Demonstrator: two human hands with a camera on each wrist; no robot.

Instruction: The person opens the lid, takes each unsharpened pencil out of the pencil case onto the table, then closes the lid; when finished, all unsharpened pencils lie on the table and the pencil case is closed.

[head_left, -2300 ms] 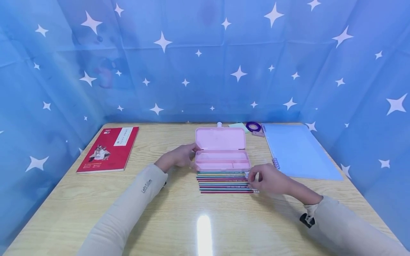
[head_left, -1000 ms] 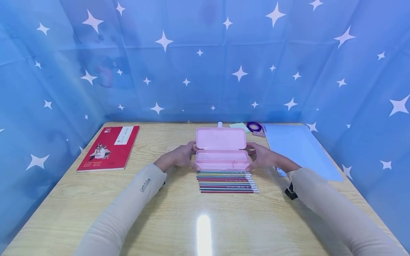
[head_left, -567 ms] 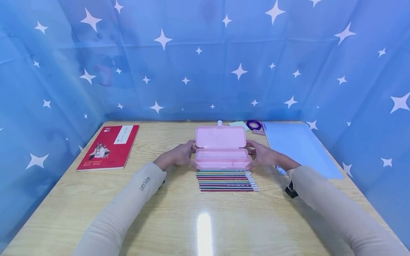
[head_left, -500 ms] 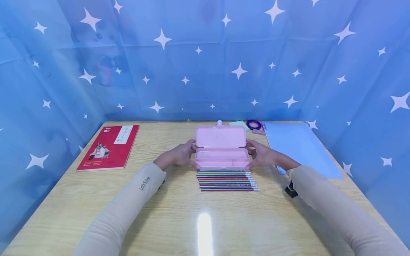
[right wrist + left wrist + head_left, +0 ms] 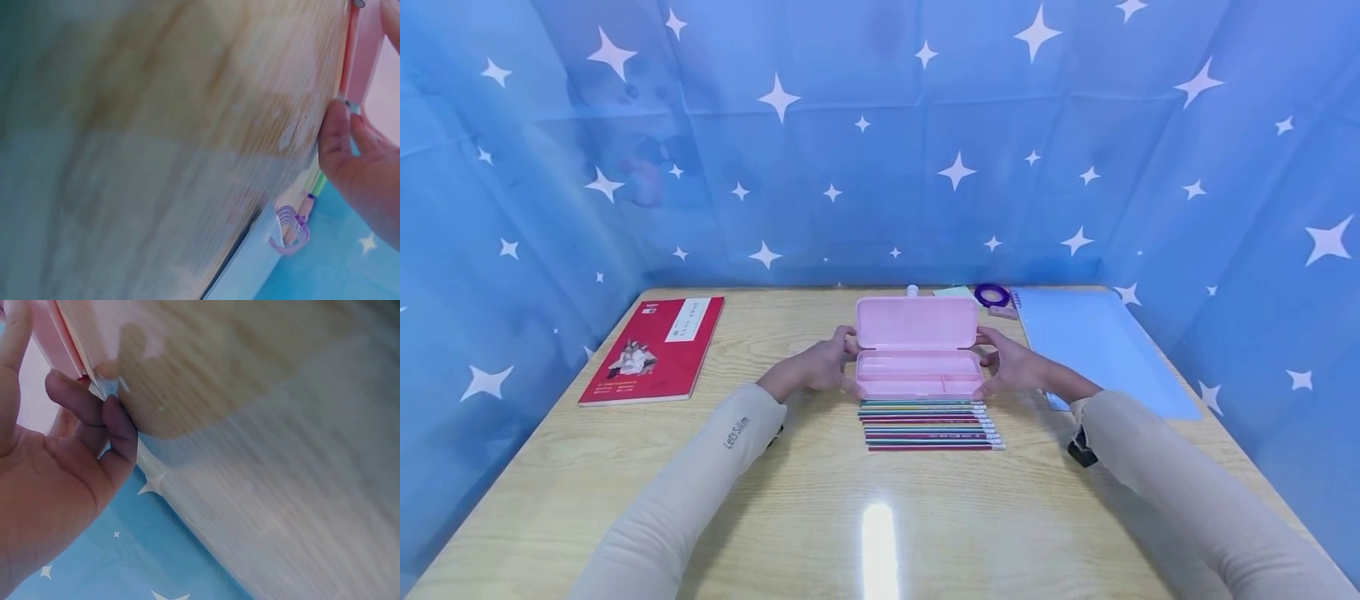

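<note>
A: From the head view the only writing we can read is "LetsSlim" on our left sleeve [image 5: 737,432]; the print on the red book [image 5: 653,348] at the table's left is too small. Our left hand [image 5: 817,369] grips the left end of the pink pencil case [image 5: 919,362], fingers curled round it, and our right hand [image 5: 1017,364] grips the right end the same way. The case sits mid-table with its lid up.

B: Compared with half a second ago, we see the lid tipped a little further forward over the tray; our hands have kept their places. The row of pencils [image 5: 929,425] lies just in front of the case. Behind it are a purple tape ring [image 5: 992,295] and a green note [image 5: 958,293], and a blue spiral notebook [image 5: 1093,350] lies to the right.

A: The left wrist view shows our left hand's fingertips [image 5: 115,415] against the case's pink edge [image 5: 62,344].

B: The right wrist view is blurred; we make out fingers [image 5: 334,134] on the case's pink rim [image 5: 350,56], with the purple ring [image 5: 289,230] below.
</note>
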